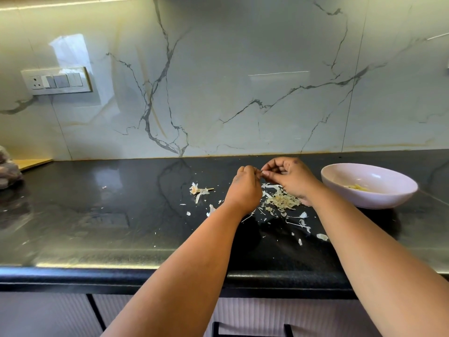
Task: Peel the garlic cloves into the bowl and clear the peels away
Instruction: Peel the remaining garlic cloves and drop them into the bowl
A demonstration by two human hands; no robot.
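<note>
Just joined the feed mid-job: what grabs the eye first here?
Both hands, the left hand and right hand, meet above the dark counter, pinching something small between the fingertips. Beneath them lies a pale pile of garlic peels, with scraps scattered around. To the right sits a white bowl holding a few peeled cloves.

Switch plate (pixel 57 80) on marble backsplash (pixel 243 69)

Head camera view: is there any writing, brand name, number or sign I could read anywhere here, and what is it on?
None: no readable text appears anywhere in this view.
switch plate on the wall: no legible marking.
bowl: plain, no print.
countertop: no label.
bundle at the left edge: blurred, nothing readable.
</note>
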